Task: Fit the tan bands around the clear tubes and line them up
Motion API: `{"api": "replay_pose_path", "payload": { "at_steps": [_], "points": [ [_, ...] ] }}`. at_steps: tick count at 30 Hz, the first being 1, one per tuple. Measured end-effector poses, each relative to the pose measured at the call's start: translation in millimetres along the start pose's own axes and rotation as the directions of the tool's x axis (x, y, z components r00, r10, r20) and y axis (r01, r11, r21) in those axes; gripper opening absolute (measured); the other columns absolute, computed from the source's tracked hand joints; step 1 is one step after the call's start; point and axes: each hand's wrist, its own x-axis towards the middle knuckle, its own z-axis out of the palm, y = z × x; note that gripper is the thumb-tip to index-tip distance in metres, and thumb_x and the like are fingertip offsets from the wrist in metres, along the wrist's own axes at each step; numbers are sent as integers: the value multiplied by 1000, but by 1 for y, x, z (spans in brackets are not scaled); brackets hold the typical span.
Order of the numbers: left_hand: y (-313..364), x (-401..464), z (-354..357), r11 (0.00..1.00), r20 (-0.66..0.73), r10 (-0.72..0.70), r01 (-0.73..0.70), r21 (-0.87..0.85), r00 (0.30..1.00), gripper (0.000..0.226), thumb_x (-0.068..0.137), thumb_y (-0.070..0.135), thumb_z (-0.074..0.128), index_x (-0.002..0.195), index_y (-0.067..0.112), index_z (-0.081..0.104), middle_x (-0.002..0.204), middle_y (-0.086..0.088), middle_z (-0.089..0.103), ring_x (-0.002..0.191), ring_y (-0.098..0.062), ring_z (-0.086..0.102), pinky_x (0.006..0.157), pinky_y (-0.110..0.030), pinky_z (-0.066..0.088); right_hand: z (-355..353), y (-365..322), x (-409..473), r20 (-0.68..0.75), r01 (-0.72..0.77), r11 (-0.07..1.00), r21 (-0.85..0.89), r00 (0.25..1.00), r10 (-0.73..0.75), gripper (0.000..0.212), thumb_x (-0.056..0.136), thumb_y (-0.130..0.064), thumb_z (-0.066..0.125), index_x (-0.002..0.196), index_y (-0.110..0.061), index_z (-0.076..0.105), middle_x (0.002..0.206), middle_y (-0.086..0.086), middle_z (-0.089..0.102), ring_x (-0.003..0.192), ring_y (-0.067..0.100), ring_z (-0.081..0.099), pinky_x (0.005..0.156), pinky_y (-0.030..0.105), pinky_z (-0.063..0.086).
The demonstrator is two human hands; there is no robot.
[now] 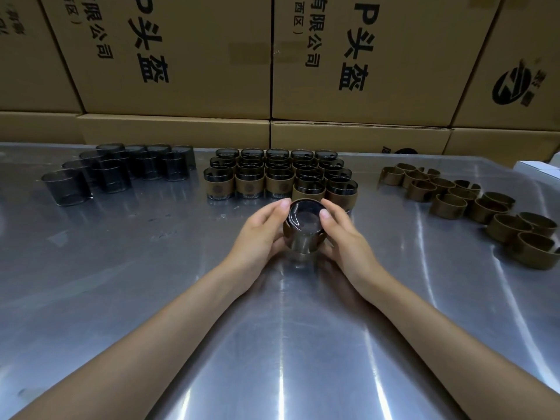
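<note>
A clear tube (304, 225) stands on the steel table (151, 268) at the centre, with a tan band around its lower part. My left hand (260, 234) and my right hand (342, 234) grip it from either side, thumbs near its rim. Just behind it stand rows of banded tubes (280, 174). Bare clear tubes (115, 171) are grouped at the back left. Loose tan bands (472, 201) lie scattered at the right.
Stacked cardboard boxes (212, 62) with printed lettering form a wall along the table's far edge. A white box corner (542, 169) shows at the far right.
</note>
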Motion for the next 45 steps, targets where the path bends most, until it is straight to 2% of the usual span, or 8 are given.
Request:
{"api": "replay_pose_path", "payload": {
  "at_steps": [6, 12, 18, 28, 34, 38, 41, 45],
  "points": [
    [9, 1, -5, 990, 42, -101, 105, -93, 994, 55, 87, 34, 59, 133, 5, 53, 125, -12, 66, 110, -19, 65, 91, -26, 53, -19, -13, 3, 231, -184, 980, 74, 959, 162, 36, 81, -42, 62, 111, -22, 65, 106, 3, 71, 82, 12, 70, 73, 22, 55],
    [21, -5, -9, 925, 268, -367, 379, 7, 891, 62, 79, 57, 54, 122, 14, 62, 122, -7, 68, 112, -16, 65, 90, -22, 54, -31, -14, -2, 404, -208, 944, 257, 910, 90, 59, 57, -48, 88, 106, -17, 75, 113, 8, 71, 100, 15, 69, 81, 23, 54],
    [18, -11, -5, 891, 381, -321, 413, -188, 867, 94, 48, 55, 89, 125, 9, 61, 130, -15, 61, 121, -25, 59, 97, -30, 52, -30, -13, -8, 532, -230, 928, 294, 846, 41, 64, 48, -49, 92, 103, -20, 77, 110, 4, 72, 102, 13, 68, 83, 21, 54],
    [16, -15, -6, 893, 520, -222, 386, -233, 825, 65, 54, 52, 88, 108, 17, 75, 114, -7, 71, 107, -17, 67, 87, -26, 54, -27, -19, -14, 583, -203, 922, 329, 812, -29, 56, 59, -50, 86, 109, -26, 75, 108, -4, 73, 102, 6, 67, 84, 17, 53],
    [24, -11, -9, 901, 418, -300, 399, -172, 858, 82, 68, 68, 67, 122, 7, 66, 127, -17, 63, 117, -30, 61, 102, -42, 48, -24, -16, -11, 476, -214, 935, 281, 878, 58, 64, 57, -60, 83, 109, -22, 74, 113, 5, 71, 109, 17, 65, 93, 30, 53],
    [20, -8, 9, 969, 66, -241, 237, 62, 968, 74, 90, 67, 29, 80, 13, 78, 89, -14, 74, 87, -22, 70, 84, -32, 54, -2, -16, -17, 184, -24, 994, 107, 983, 4, 57, 78, -55, 65, 108, -8, 72, 109, 18, 71, 103, 31, 66, 87, 42, 54],
    [14, -11, 17, 935, -142, -19, 68, 349, 990, 66, 98, 52, 36, 65, 2, 64, 64, -4, 63, 64, -11, 59, 67, -20, 46, 11, -13, -22, -28, 204, 977, -58, 978, -206, 34, 75, -48, 63, 70, -15, 71, 68, 0, 70, 69, 13, 64, 65, 26, 52],
    [14, -20, 30, 927, -130, 173, -116, 357, 976, 60, 102, 33, 41, 49, 5, 42, 47, 3, 42, 46, -6, 40, 46, -10, 32, 20, -13, -27, -160, 359, 927, -105, 914, -372, 44, 87, -38, 54, 50, -14, 57, 48, -11, 49, 47, 0, 42, 47, 13, 35]
  ]
}}
